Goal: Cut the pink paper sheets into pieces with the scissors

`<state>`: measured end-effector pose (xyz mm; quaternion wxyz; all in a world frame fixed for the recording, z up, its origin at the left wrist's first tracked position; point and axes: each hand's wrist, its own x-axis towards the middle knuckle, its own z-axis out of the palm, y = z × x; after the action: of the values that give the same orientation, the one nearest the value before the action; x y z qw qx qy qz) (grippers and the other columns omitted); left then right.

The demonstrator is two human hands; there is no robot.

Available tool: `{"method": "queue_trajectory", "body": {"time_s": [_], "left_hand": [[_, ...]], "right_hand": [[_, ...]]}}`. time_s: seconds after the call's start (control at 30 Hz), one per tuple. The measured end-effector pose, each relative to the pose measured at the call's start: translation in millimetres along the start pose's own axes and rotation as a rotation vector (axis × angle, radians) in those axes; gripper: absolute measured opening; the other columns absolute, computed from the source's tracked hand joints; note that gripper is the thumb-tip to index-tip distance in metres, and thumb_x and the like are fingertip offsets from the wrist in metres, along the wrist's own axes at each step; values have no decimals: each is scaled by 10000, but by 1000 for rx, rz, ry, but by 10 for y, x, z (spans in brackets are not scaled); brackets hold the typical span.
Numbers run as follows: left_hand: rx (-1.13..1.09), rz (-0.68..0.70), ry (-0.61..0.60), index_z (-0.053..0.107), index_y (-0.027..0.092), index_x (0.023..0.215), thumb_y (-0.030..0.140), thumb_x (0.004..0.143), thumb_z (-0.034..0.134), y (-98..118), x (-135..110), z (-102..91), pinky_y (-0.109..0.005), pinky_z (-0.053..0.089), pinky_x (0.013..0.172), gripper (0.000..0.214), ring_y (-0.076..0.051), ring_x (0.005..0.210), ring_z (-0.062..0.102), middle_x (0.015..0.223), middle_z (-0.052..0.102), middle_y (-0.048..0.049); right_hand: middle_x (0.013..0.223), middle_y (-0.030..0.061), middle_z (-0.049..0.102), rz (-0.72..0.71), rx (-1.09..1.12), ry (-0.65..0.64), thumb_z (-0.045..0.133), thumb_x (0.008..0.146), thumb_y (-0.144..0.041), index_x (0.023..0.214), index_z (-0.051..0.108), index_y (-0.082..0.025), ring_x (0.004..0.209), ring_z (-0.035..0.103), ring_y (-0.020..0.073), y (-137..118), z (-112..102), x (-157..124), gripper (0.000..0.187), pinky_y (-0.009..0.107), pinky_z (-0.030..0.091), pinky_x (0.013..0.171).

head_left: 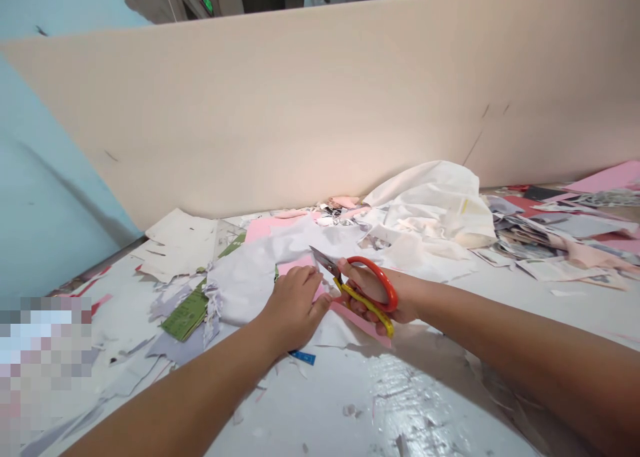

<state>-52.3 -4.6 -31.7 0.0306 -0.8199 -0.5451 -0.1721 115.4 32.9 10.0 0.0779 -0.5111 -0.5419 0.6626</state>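
Gripping the scissors (361,300) by their red and yellow handles, the right hand (371,282) has its fingers wrapped around and through the loops, and the blades point forward and to the left. Just left of the scissors, the left hand (295,310) lies palm down with bent fingers on a pink piece (361,323), part of which stretches out below the handles; whether it pinches or only presses, I cannot tell. Left of the scissors, and partly under that hand, spreads a pale cloth (255,274). Farther left of them lies a green paper (186,314); a small blue strip (303,358) is nearer the wearer than the scissors. Beyond them, to the right, rises a crumpled white cloth (440,204), and well right of them sits a heap of mixed scraps (560,230). A beige panel (320,110) stands behind the scissors.
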Motion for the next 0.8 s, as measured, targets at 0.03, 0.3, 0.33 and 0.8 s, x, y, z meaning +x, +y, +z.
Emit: {"method": "queue_trajectory", "body": {"time_s": [0.03, 0.3, 0.33, 0.8], "left_hand": [[-1, 2, 1, 523, 186, 984, 391, 851, 263, -2, 1, 1, -408, 361, 835, 357, -235, 998, 444, 1050, 523, -88], [4, -9, 7, 531, 190, 996, 381, 848, 275, -13, -1, 18, -412, 361, 834, 352, -239, 999, 445, 1062, 524, -90], [2, -11, 7, 532, 194, 998, 381, 847, 278, -13, -2, 21, -411, 360, 835, 349, -238, 1001, 445, 1063, 524, -88], [-6, -26, 23, 515, 198, 1058, 375, 839, 311, -33, -13, 50, -428, 350, 861, 348, -244, 1042, 425, 1110, 511, -88]], "right_hand": [[442, -42, 380, -2, 2, 4, 279, 719, -706, 602, 449, -150, 313, 346, 52, 7, 9, 9, 592, 177, 318, 284], [449, -48, 362, -22, 58, -10, 315, 751, -651, 662, 502, -143, 294, 322, 47, 80, 27, 79, 549, 178, 289, 272], [443, -51, 355, -24, 64, -20, 316, 753, -647, 671, 505, -145, 289, 310, 47, 81, 32, 71, 542, 179, 281, 267], [491, -7, 456, -16, 40, -243, 202, 643, -789, 665, 458, -147, 339, 395, 77, 25, -102, -4, 692, 213, 356, 321]]}}
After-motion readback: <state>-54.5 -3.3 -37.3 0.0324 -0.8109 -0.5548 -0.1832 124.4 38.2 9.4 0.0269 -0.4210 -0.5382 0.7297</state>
